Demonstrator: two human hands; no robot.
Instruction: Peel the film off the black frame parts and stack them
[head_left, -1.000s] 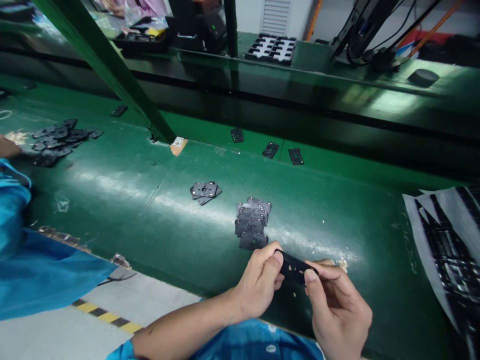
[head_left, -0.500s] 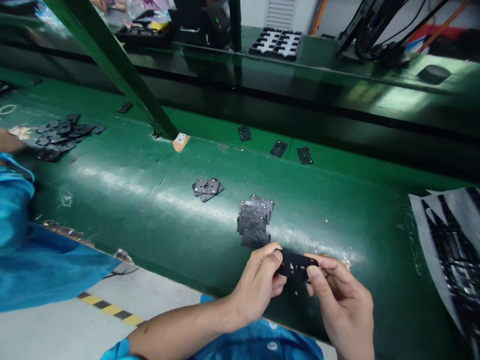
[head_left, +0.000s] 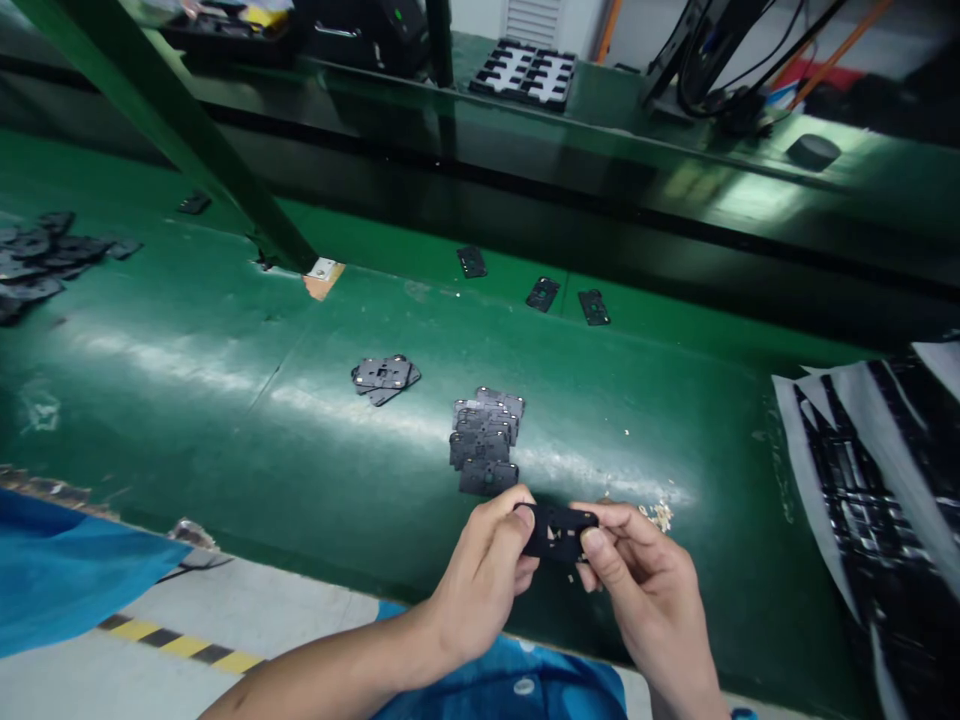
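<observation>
A small flat black plate with cut-outs is held level over the green table near its front edge. My left hand pinches its left end between thumb and fingers. At its right end, my right hand grips the corner with thumb and forefinger. Just beyond my left hand lies an overlapping row of similar black plates. A smaller pile of plates sits to the left of that row. Tiny light-coloured bits are scattered beyond my right hand.
Three separate plates lie farther back. A green slanted post stands at the left, with a heap of black parts beyond. White sheets with black strips lie right. A black-and-white tray rests on the rear shelf. Another person's blue garment shows lower left.
The view has swung right, so the scene sits farther left and the other person's hand has left the frame. Both my hands still hold the plate in much the same way.
</observation>
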